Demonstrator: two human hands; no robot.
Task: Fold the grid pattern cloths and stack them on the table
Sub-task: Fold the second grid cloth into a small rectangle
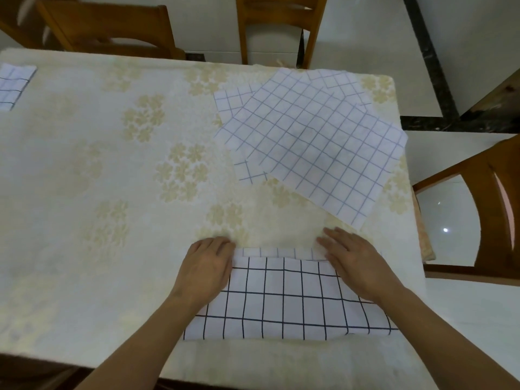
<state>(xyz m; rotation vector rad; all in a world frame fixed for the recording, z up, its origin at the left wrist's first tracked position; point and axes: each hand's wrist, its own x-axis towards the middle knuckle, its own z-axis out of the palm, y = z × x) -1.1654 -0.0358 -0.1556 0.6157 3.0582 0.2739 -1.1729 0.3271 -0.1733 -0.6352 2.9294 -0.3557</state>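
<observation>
Both hands flat, palms down, on the far edge of the half-folded cloth [284, 294] at the table's [84, 170] near edge. Left hand [206, 267] covers the far-left corner, right hand [356, 261] the far-right corner. Fingers spread and pressing, nothing pinched or lifted as far as I can see.

Fold is slightly off: a thin strip of the lower layer shows past the top layer's far edge, between the hands.

Key geometry: the cloth's long axis runs left-right, parallel to the near edge, hands at either end of it. Next fold probably goes along that axis, one end over the other (either hand is equally placed to carry it).

Unfolded cloths [309, 136] lie overlapped and skewed at the far right corner, ahead and right of the hands, so the right hand is nearer. One corner points almost at the right fingertips, but doesn't touch.

Folded stack [12, 85] sits at the far left edge, well apart; left hand's reach.

Most of the job remains, I'd say.
</observation>
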